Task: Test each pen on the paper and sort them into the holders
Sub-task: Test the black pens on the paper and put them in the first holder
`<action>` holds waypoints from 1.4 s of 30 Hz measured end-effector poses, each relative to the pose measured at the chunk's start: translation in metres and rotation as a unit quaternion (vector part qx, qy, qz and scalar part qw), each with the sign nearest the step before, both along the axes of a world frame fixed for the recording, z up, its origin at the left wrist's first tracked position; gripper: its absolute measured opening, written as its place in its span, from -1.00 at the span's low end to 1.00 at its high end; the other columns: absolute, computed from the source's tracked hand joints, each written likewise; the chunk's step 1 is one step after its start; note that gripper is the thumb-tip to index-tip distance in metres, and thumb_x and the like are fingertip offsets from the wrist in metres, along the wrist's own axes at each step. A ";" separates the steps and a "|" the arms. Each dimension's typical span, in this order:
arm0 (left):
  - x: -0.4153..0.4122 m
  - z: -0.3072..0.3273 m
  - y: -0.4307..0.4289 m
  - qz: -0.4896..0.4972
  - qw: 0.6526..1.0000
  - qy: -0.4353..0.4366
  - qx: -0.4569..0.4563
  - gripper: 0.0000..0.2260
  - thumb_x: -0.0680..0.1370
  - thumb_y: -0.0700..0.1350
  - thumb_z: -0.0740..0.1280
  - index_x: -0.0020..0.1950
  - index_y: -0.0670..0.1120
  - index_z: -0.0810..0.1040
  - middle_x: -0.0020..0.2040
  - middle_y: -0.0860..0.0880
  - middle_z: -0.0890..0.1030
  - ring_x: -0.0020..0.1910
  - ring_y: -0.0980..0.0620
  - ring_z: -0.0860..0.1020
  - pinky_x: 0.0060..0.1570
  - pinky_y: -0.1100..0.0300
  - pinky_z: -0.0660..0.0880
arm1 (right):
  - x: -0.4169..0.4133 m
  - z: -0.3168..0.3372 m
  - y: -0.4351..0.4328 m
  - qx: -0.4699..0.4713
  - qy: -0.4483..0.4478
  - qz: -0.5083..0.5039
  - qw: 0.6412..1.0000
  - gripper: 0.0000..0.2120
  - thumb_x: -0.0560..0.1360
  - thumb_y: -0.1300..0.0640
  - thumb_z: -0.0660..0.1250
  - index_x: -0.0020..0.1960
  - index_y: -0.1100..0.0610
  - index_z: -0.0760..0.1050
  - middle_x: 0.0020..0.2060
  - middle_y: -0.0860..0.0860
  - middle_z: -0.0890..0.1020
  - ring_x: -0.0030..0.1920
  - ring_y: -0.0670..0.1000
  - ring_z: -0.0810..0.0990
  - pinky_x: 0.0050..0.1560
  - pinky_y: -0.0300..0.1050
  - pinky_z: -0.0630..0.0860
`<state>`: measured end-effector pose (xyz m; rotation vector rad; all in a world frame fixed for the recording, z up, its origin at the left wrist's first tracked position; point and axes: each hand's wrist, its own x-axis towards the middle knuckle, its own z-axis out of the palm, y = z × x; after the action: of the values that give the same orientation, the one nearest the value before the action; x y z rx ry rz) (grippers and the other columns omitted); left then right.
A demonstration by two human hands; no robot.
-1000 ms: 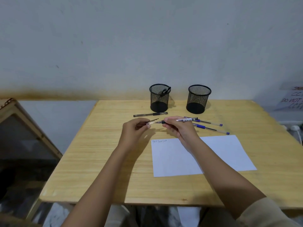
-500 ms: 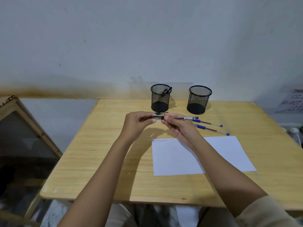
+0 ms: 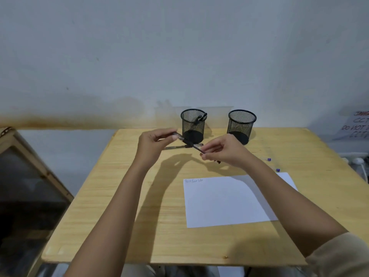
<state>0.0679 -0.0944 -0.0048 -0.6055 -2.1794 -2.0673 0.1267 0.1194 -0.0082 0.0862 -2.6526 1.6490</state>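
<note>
Both my hands hold one black pen (image 3: 189, 143) slantwise above the table. My left hand (image 3: 154, 145) pinches its upper left end and my right hand (image 3: 223, 149) pinches its lower right end. A second pen (image 3: 175, 147) lies flat on the table under them. Two black mesh holders stand at the back: the left holder (image 3: 193, 126) has a dark pen leaning inside, the right holder (image 3: 242, 125) looks empty. The white paper (image 3: 229, 200) lies near the front right, with small scribbles at its top left corner.
The wooden table (image 3: 123, 216) stands against a pale wall. Blue ends of two more pens (image 3: 273, 164) peek out beyond my right forearm. A wooden frame (image 3: 24, 176) stands to the left of the table. A handwritten sign (image 3: 357, 124) hangs far right.
The pen was level between my hands; now it slants, with my left hand raised and back and my right hand shifted right and down. My view has tilted slightly.
</note>
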 end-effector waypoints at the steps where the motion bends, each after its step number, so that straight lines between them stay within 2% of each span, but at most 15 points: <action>1: -0.003 0.009 0.007 -0.010 1.000 0.006 0.004 -0.74 0.41 -0.33 0.43 0.09 -0.18 0.61 -0.27 0.20 0.68 -0.19 0.29 0.60 -0.09 0.43 0.49 | -0.003 0.003 -0.001 0.048 0.003 0.004 0.999 -0.80 0.31 0.29 0.52 -0.07 0.20 0.66 -0.33 -0.05 0.69 -0.27 -0.12 0.65 -0.08 -0.09 0.61; 4: -0.015 0.034 0.030 -0.026 0.999 0.033 0.005 -0.76 0.42 -0.30 0.43 0.07 -0.16 0.62 -0.21 0.16 0.68 -0.13 0.23 0.62 0.01 0.35 0.52 | -0.014 0.012 0.000 0.076 0.019 0.011 0.997 -0.83 0.32 0.32 0.49 -0.11 0.19 0.64 -0.30 0.09 0.67 -0.27 0.00 0.64 -0.06 -0.06 0.60; 8: -0.041 0.046 0.045 0.017 0.997 0.065 -0.021 -0.81 0.49 -0.17 0.39 0.09 -0.15 0.63 0.00 -0.02 0.67 0.03 0.12 0.62 0.14 0.30 0.48 | -0.030 0.019 0.013 -0.054 0.086 -0.100 0.990 -0.75 0.35 0.42 0.41 -0.22 0.08 0.50 -0.36 0.07 0.55 -0.38 -0.14 0.53 -0.23 -0.28 0.49; 13: -0.080 0.013 0.048 0.026 0.971 0.017 -0.236 -0.62 0.53 0.14 0.26 -0.03 -0.21 0.52 -0.13 -0.01 0.51 -0.09 0.06 0.44 -0.10 0.20 0.35 | -0.057 0.027 0.032 -0.270 0.120 -0.211 0.932 -0.84 0.49 0.33 0.30 -0.10 0.12 0.36 -0.07 0.17 0.59 -0.04 0.10 0.66 -0.04 -0.16 0.62; 15: -0.090 -0.003 0.049 -0.001 0.964 -0.046 -0.262 -0.48 0.51 0.20 0.26 0.28 -0.17 0.42 0.21 -0.06 0.50 0.22 -0.01 0.44 0.17 0.15 0.38 | -0.074 0.030 0.031 -0.315 0.124 -0.225 0.914 -0.90 0.54 0.29 0.23 -0.09 0.12 0.36 -0.03 0.17 0.54 -0.02 0.07 0.65 -0.06 -0.22 0.62; 16: -0.094 -0.010 0.050 -0.017 0.966 -0.071 -0.250 -0.32 0.48 0.24 0.29 0.44 -0.16 0.26 0.42 -0.07 0.36 0.39 0.01 0.33 0.34 0.08 0.30 | -0.082 0.029 0.030 -0.318 0.130 -0.231 0.910 -0.90 0.55 0.28 0.22 -0.09 0.11 0.36 -0.03 0.15 0.51 -0.01 0.09 0.65 -0.06 -0.21 0.62; 17: -0.096 -0.014 0.053 -0.030 0.969 -0.081 -0.230 -0.22 0.44 0.27 0.30 0.49 -0.13 0.15 0.50 -0.04 0.23 0.46 0.03 0.24 0.42 0.03 0.23 | -0.092 0.025 0.028 -0.304 0.136 -0.243 0.911 -0.91 0.55 0.27 0.21 -0.09 0.12 0.36 -0.04 0.13 0.50 0.00 0.11 0.64 -0.05 -0.19 0.62; 19: -0.099 -0.019 0.059 -0.046 0.977 -0.077 -0.195 -0.23 0.40 0.30 0.33 0.47 -0.07 0.21 0.49 -0.01 0.25 0.46 0.07 0.22 0.43 0.00 0.22 | -0.107 0.017 0.026 -0.258 0.144 -0.278 0.914 -0.92 0.52 0.27 0.26 -0.07 0.15 0.36 -0.09 0.11 0.52 -0.04 0.11 0.65 -0.02 -0.10 0.62; 21: -0.102 -0.024 0.064 -0.053 0.981 -0.068 -0.172 -0.51 0.43 0.24 0.35 0.25 0.03 0.40 0.32 0.06 0.44 0.35 0.18 0.35 0.36 0.11 0.29 | -0.118 0.009 0.025 -0.196 0.142 -0.310 0.919 -0.88 0.47 0.25 0.33 -0.08 0.14 0.38 -0.17 0.06 0.55 -0.15 0.04 0.64 0.00 0.00 0.61; 23: -0.103 -0.025 0.068 -0.057 0.985 -0.062 -0.151 -0.79 0.51 0.04 0.35 0.09 0.14 0.40 0.15 0.15 0.52 0.16 0.36 0.43 0.18 0.39 0.33 | -0.127 0.004 0.023 -0.139 0.132 -0.314 0.930 -0.86 0.43 0.22 0.37 -0.15 0.07 0.41 -0.22 0.00 0.57 -0.14 0.04 0.64 0.04 0.07 0.59; 27: -0.105 -0.032 0.069 -0.057 0.991 -0.051 -0.113 -0.71 0.53 -0.07 0.34 0.21 0.07 0.37 0.12 0.15 0.54 0.05 0.48 0.44 -0.04 0.61 0.35 | -0.137 0.000 0.016 -0.049 0.084 -0.282 0.955 -0.90 0.46 0.18 0.32 -0.02 0.15 0.52 -0.09 0.01 0.61 0.01 0.02 0.58 0.04 -0.19 0.43; 32: -0.105 -0.031 0.070 -0.065 0.990 -0.043 -0.114 -0.76 0.53 -0.07 0.34 0.15 0.12 0.40 0.11 0.14 0.55 0.03 0.49 0.46 -0.04 0.58 0.36 | -0.139 0.003 0.013 -0.021 0.028 -0.228 0.973 -0.80 0.49 0.17 0.31 0.10 0.16 0.52 -0.09 0.01 0.55 -0.08 -0.02 0.49 -0.32 -0.48 0.33; 35: -0.103 -0.027 0.069 -0.067 0.989 -0.047 -0.121 -0.79 0.53 -0.06 0.34 0.08 0.19 0.41 0.09 0.14 0.56 0.03 0.46 0.47 -0.01 0.54 0.37 | -0.128 0.005 0.014 -0.037 0.017 -0.214 0.976 -0.81 0.48 0.16 0.31 0.08 0.14 0.50 -0.07 0.02 0.55 -0.06 -0.01 0.50 -0.17 -0.29 0.39; 38: -0.099 -0.024 0.067 -0.049 0.986 -0.041 -0.152 -0.82 0.54 0.00 0.32 0.09 0.20 0.40 0.11 0.20 0.51 0.12 0.25 0.46 0.11 0.32 0.35 | -0.109 0.004 0.018 -0.071 0.015 -0.212 0.975 -0.76 0.47 0.16 0.34 0.12 0.18 0.48 0.05 0.01 0.55 0.07 -0.03 0.51 0.02 -0.21 0.38; 42: -0.085 -0.019 0.052 -0.014 0.972 -0.050 -0.227 -0.33 0.53 0.18 0.23 0.53 -0.05 0.06 0.54 0.02 0.13 0.51 0.06 0.10 0.47 0.10 0.07 | -0.076 -0.013 0.014 -0.045 0.069 -0.226 0.971 -0.64 0.43 0.31 0.34 0.21 0.24 0.45 0.04 0.04 0.54 0.06 -0.03 0.52 -0.08 -0.38 0.39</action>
<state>-0.0170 -0.0422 -0.0239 -0.5747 -2.7417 -1.6391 0.0505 0.1329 -0.0210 -0.3624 -2.2672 1.5389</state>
